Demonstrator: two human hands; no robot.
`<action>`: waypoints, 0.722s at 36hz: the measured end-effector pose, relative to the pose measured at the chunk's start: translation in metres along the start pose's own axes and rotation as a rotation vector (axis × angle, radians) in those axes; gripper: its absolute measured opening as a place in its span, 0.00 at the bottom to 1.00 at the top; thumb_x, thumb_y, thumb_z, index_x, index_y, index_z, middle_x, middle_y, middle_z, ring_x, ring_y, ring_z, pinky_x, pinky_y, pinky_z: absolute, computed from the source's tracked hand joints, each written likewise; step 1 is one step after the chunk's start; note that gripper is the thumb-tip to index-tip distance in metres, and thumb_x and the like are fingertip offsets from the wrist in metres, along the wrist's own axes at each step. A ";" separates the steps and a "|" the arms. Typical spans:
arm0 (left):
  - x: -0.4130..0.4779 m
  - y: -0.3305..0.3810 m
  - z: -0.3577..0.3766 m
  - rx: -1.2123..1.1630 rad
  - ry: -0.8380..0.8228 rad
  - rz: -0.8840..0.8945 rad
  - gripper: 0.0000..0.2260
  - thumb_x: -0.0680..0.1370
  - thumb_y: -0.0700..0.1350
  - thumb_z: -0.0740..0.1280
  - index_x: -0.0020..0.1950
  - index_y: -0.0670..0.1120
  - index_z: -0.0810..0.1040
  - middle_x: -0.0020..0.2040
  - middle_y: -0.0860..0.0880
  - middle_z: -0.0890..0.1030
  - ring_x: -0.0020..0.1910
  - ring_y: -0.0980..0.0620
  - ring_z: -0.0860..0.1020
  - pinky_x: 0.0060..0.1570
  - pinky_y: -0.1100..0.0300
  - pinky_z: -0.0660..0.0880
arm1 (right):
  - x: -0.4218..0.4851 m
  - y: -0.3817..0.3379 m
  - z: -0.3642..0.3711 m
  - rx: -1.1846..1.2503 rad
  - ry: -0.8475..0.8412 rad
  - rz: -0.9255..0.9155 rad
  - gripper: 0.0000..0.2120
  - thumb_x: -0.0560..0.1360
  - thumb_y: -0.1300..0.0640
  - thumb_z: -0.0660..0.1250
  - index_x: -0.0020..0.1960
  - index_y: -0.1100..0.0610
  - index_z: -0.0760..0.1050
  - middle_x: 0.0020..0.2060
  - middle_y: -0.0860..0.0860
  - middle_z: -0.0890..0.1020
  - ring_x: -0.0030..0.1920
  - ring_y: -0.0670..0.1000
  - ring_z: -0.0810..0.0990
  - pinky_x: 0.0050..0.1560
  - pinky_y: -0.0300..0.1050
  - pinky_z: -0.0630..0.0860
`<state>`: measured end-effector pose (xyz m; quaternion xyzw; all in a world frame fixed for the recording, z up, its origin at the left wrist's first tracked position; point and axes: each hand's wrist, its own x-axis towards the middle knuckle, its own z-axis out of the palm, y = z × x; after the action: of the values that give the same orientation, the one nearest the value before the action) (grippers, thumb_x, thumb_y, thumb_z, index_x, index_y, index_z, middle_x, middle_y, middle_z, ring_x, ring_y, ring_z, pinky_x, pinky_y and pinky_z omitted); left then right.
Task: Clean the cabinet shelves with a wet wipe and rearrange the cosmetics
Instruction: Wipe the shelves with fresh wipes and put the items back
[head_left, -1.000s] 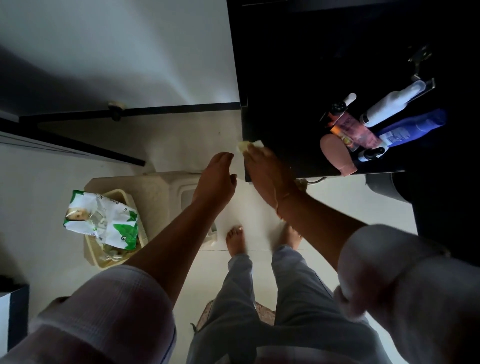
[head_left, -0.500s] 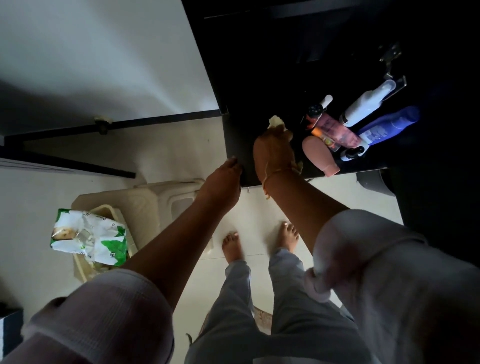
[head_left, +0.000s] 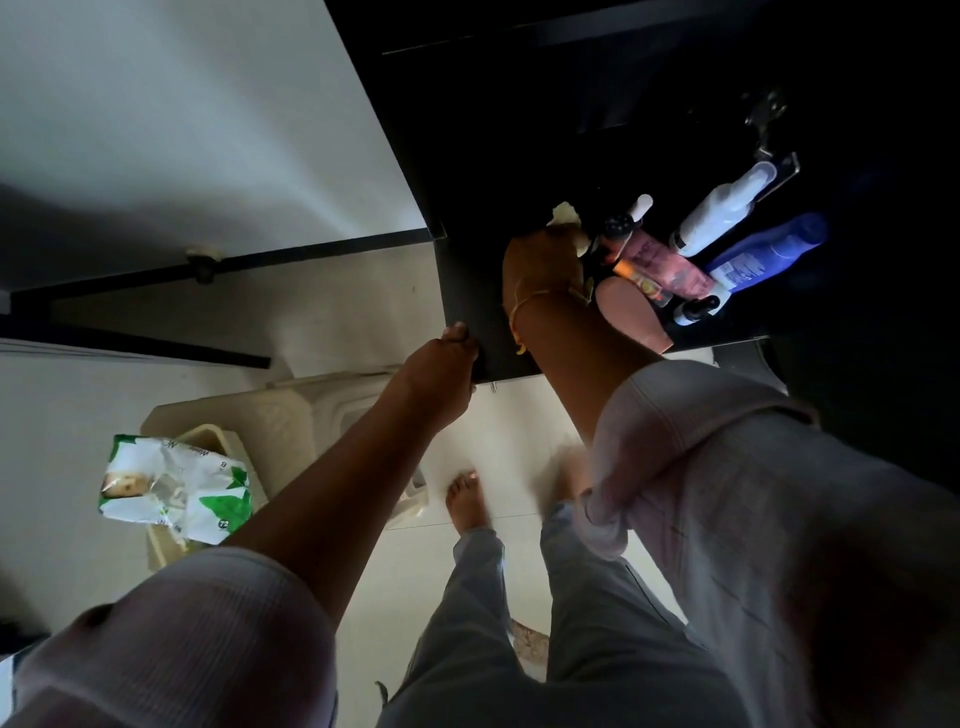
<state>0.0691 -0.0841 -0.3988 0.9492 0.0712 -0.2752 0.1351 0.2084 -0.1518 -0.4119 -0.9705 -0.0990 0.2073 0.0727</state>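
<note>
Cosmetics crowd the right end of the black cabinet shelf (head_left: 480, 291), lying on their sides and pressed close together. There is a white bottle (head_left: 722, 218) furthest back and a blue bottle (head_left: 769, 254) just beside it. A pink tube (head_left: 665, 260) lies in front of those, with a thin orange tube (head_left: 641, 280) against it. A flat peach bottle (head_left: 631, 317) lies nearest the shelf's front edge. A small black-capped dropper (head_left: 618, 228) lies at the left of the cluster, and another small black-capped bottle (head_left: 696, 312) lies towards the front.

The right hand (head_left: 540, 265) is laid on the shelf right up against that cluster, back of the hand upward. Its grip is closed over the wet wipe (head_left: 563, 213). Pale crumpled bits of wipe stick out past the fingertips and beside the wrist, and the wipe is pressed on the shelf next to the dropper. A yellow thread (head_left: 522, 306) circles the wrist.

The left hand (head_left: 441, 364) is at the shelf's front left corner, its grip clamped on the edge with the fingers hooked over the top.

Down on the pale floor to the person's left stands a cream plastic stool (head_left: 291, 410). A beige basket (head_left: 218, 439) sits on it, and a crumpled green-and-white wipes pack (head_left: 174, 488) rests across the basket. The person stands barefoot below the shelf in grey trousers and rolled-up pale sleeves.
</note>
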 end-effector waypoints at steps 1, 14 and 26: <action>0.000 0.000 0.000 0.001 0.001 0.002 0.27 0.79 0.44 0.66 0.76 0.42 0.62 0.78 0.42 0.57 0.72 0.42 0.67 0.69 0.56 0.65 | -0.005 0.001 0.002 -0.028 0.031 0.007 0.20 0.82 0.69 0.50 0.72 0.76 0.57 0.67 0.74 0.66 0.66 0.68 0.69 0.62 0.52 0.73; -0.004 0.001 -0.002 -0.034 0.000 -0.015 0.27 0.78 0.42 0.68 0.76 0.44 0.63 0.78 0.43 0.58 0.69 0.41 0.71 0.67 0.55 0.68 | -0.103 0.026 0.024 -0.822 -0.122 -0.252 0.20 0.80 0.65 0.58 0.70 0.71 0.66 0.65 0.67 0.74 0.66 0.65 0.74 0.65 0.58 0.73; -0.005 -0.003 -0.001 -0.048 0.012 0.013 0.29 0.78 0.41 0.68 0.77 0.44 0.61 0.79 0.43 0.56 0.71 0.42 0.69 0.68 0.55 0.67 | -0.113 0.055 0.044 -0.662 0.046 -0.622 0.18 0.82 0.61 0.52 0.69 0.66 0.67 0.65 0.63 0.71 0.67 0.64 0.68 0.66 0.54 0.70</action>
<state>0.0647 -0.0813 -0.3957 0.9478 0.0727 -0.2667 0.1592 0.0976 -0.2264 -0.4178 -0.8701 -0.4449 0.1111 -0.1804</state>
